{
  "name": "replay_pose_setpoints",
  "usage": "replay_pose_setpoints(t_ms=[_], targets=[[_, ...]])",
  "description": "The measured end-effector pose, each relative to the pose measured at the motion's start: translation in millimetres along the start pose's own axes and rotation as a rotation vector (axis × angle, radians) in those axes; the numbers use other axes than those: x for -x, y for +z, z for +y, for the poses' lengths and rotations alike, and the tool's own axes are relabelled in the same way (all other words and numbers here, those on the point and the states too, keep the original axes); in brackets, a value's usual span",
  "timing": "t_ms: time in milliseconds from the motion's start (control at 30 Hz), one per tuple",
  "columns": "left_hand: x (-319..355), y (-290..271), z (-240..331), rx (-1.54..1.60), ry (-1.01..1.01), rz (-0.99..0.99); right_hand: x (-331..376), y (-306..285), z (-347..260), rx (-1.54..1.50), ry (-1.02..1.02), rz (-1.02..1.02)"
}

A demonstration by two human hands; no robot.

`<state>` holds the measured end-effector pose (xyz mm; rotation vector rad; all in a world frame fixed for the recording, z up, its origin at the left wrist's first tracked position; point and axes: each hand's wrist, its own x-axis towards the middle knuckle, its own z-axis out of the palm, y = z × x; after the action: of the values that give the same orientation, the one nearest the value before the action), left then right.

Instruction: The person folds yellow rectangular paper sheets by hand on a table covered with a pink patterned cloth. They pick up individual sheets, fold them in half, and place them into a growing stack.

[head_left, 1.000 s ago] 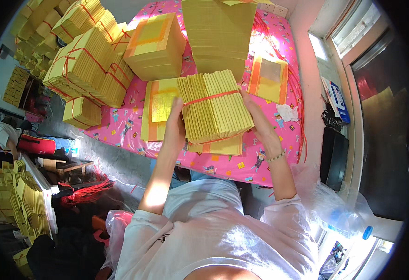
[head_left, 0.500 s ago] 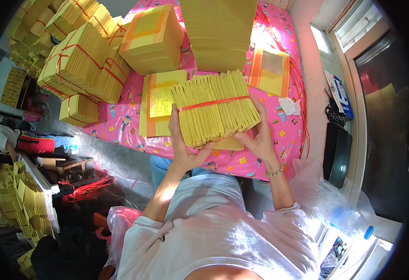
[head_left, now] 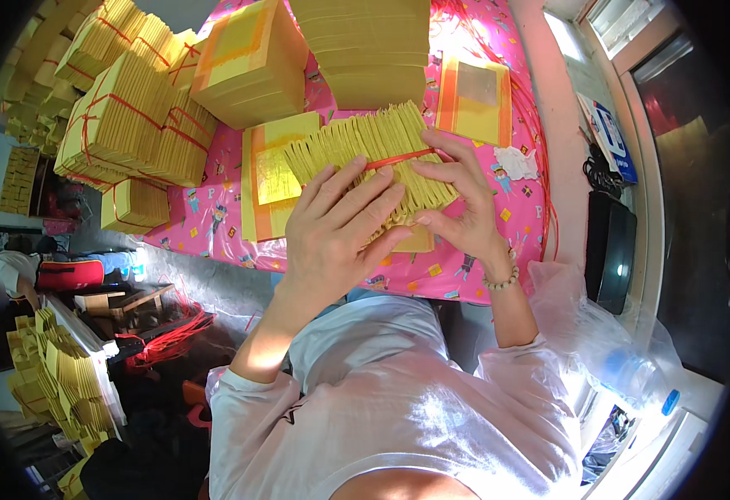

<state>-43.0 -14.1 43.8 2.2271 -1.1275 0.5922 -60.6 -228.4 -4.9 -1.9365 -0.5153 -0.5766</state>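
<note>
A thick bundle of yellow paper sheets (head_left: pixel 344 143), its ridged folded edges turned up, is in front of me above the near part of the table. A red tie (head_left: pixel 400 157) runs across it. My left hand (head_left: pixel 336 221) lies over the bundle's near left side, fingers stretched out and apart, with fingertips by the tie. My right hand (head_left: pixel 472 204) grips the right end, thumb at the near edge and fingers over the top. Beneath and to the left lies a flat stack of yellow sheets (head_left: pixel 258 218) with an orange border and a shiny gold square.
The table's pink patterned cover (head_left: pixel 215 242) holds two tall yellow paper stacks, one a block (head_left: pixel 252 92). Tied bundles (head_left: pixel 123 125) pile up at the left. Rightward are a bordered sheet (head_left: pixel 476 117), crumpled white tissue (head_left: pixel 517 162) and red strands (head_left: pixel 540 167). Another person (head_left: pixel 15 275) is far left.
My left hand has moved from the bundle's left end onto its near upper side, fingers now spread. The right hand's fingers have come over the top. The bundle sits slightly more tilted.
</note>
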Motion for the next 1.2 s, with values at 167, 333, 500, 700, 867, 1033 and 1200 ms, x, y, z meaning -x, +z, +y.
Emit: replay_pose_setpoints(t_ms=[167, 333, 500, 700, 867, 1033, 1200], targets=[[1.1, 2.4, 4.9, -0.045, -0.020, 0.007, 0.6, -1.7, -6.8, 0.011, 0.002, 0.006], [-4.4, 0.1, 17.1, -0.093, -0.107, -0.017, 0.8, 3.2, -6.5, 0.020, 0.004, 0.036], [-3.9, 14.0, 22.2, -0.132, -0.120, 0.060, 2.3, 10.5, 0.0, 0.041, -0.047, 0.101], [1.1, 20.4, 24.6, -0.183, -0.109, 0.077, 6.6, 16.7, 8.0, 0.064, -0.092, 0.178], [5.7, 20.7, 28.2, -0.173, -0.113, 0.072, 12.1, 18.4, 10.9, 0.066, -0.115, 0.183], [4.2, 18.9, 26.8, -0.176, -0.135, 0.042, 8.1, 12.7, 6.3, 0.084, -0.132, 0.139], [0.2, 17.8, 27.3, -0.191, -0.122, 0.064, 2.7, -0.9, -0.5, 0.019, 0.019, 0.074]])
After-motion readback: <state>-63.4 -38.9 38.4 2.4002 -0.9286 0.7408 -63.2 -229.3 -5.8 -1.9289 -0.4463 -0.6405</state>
